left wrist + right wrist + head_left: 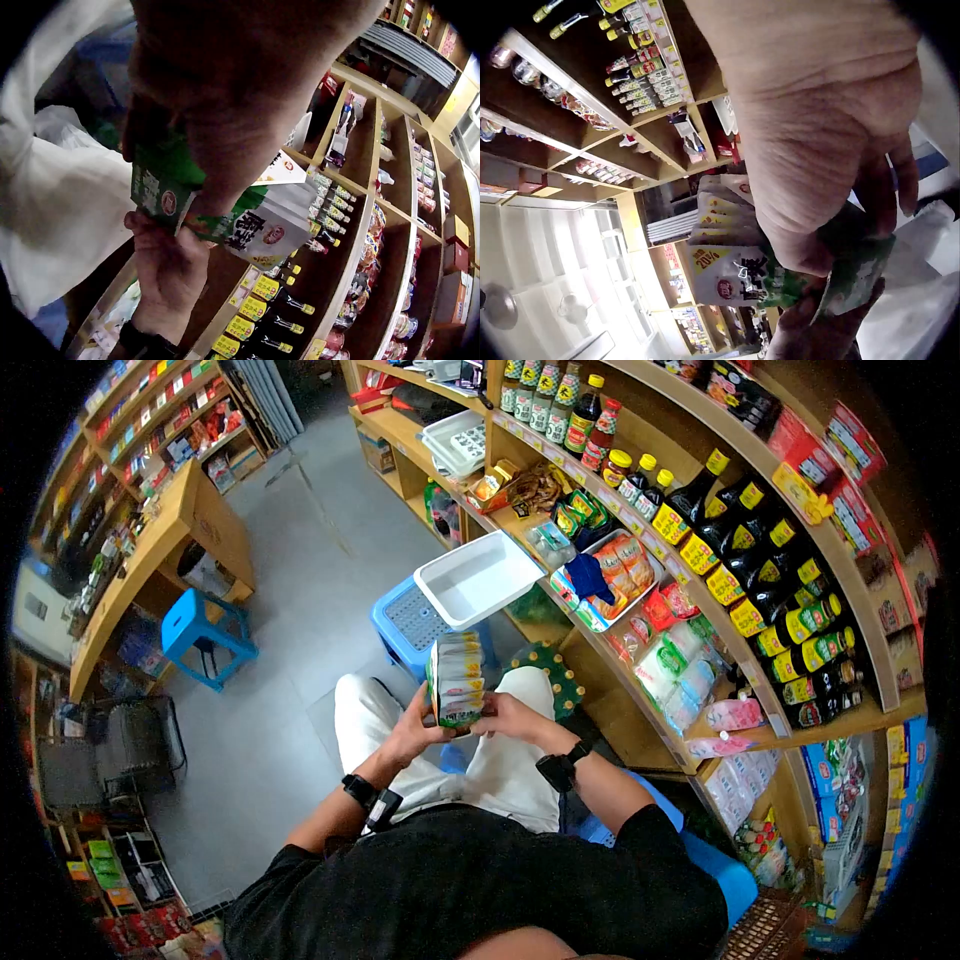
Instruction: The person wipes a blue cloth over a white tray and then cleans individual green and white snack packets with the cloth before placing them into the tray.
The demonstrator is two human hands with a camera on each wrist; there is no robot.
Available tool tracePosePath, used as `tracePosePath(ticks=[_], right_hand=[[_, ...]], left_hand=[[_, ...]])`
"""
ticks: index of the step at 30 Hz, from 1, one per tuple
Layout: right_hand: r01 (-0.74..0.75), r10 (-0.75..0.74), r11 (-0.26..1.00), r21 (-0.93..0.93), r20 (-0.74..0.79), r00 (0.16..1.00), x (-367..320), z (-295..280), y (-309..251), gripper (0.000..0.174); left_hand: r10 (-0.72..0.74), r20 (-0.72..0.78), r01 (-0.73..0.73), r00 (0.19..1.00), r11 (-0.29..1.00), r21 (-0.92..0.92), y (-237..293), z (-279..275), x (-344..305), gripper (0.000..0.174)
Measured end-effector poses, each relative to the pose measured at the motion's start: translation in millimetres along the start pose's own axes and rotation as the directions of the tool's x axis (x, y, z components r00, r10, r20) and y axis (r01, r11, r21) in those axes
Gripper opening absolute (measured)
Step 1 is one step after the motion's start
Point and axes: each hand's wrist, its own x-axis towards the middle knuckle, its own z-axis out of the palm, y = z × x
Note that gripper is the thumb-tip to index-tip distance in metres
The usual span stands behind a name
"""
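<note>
Both hands hold a green display box [166,196] filled with a row of white and green snack packets [460,672], above the person's lap. The left hand [410,732] grips the box's left side near its lower end. On the opposite side, the right hand [512,718] grips the lower right corner, its thumb over the front in the right wrist view. Overlapping packets [731,274] fan out of the box there, one marked 20%. The hands partly hide the green card of the box. A white plastic basin [478,582] sits on a blue stool [400,622] just beyond.
Shelves on the right carry soy sauce bottles [745,560] and bagged goods [680,670]. A tray of orange packets [628,565] is on the lower shelf. Another blue stool [208,630] and a dark folding chair [110,755] stand at left, near a wooden counter [205,520].
</note>
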Motion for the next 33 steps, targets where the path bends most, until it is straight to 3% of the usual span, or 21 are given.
tracePosePath(ticks=[2,5,6,9,13,15,18,20,21,23,30,33], right_hand=[[-0.034,0.040,0.995,0.093,-0.069,0.997,-7.1,3.8,-3.8,0.051],[-0.063,0.084,0.987,0.148,-0.143,0.986,36.2,-10.5,-7.8,0.045],[-0.024,0.056,0.990,0.136,-0.232,0.971,32.0,-7.6,-14.9,0.036],[-0.026,0.055,0.993,0.115,-0.258,0.965,29.2,-14.5,-26.6,0.040],[-0.093,0.151,0.982,0.165,-0.386,0.910,19.5,-30.4,5.6,0.045],[-0.033,0.164,0.953,0.302,-0.422,0.892,18.0,-32.9,24.8,0.043],[0.003,0.193,0.911,0.412,-0.434,0.880,17.5,-28.4,40.3,0.040],[0.138,0.146,0.833,0.536,-0.453,0.879,18.6,-24.9,53.5,0.037],[0.131,0.146,0.838,0.529,-0.450,0.881,19.3,-27.3,56.7,0.037],[0.236,0.112,0.764,0.601,-0.483,0.868,22.2,-29.3,64.0,0.036],[0.175,0.158,0.749,0.639,-0.429,0.890,31.2,-35.5,58.6,0.036],[0.184,0.154,0.732,0.656,-0.422,0.894,32.2,-39.5,57.0,0.034]], left_hand=[[-0.048,-0.039,0.047,0.998,0.999,-0.025,3.5,6.3,-1.9,0.106],[-0.041,-0.078,0.037,0.996,0.998,-0.057,19.4,-27.0,27.5,0.105],[-0.027,-0.073,0.020,0.997,0.995,-0.095,13.9,-27.8,34.8,0.106],[0.009,-0.139,-0.033,0.990,0.985,-0.167,-6.9,-48.0,56.2,0.107],[0.010,-0.144,-0.038,0.990,0.980,-0.194,-25.7,-74.3,73.9,0.109],[-0.075,-0.157,0.021,0.985,0.947,-0.320,-27.9,-86.5,72.2,0.108],[-0.116,-0.201,0.040,0.973,0.937,-0.348,-23.9,-103.8,70.9,0.111],[-0.138,-0.229,0.050,0.964,0.933,-0.355,-31.6,-119.0,74.2,0.109],[-0.133,-0.232,0.042,0.964,0.931,-0.363,-35.8,-123.4,78.0,0.109],[-0.128,-0.248,0.030,0.960,0.931,-0.364,-43.1,-132.5,84.2,0.100],[-0.196,-0.204,0.089,0.959,0.893,-0.442,-95.6,-170.9,135.2,0.067],[-0.268,-0.217,0.142,0.939,0.874,-0.465,-90.6,-172.2,148.6,0.067]])
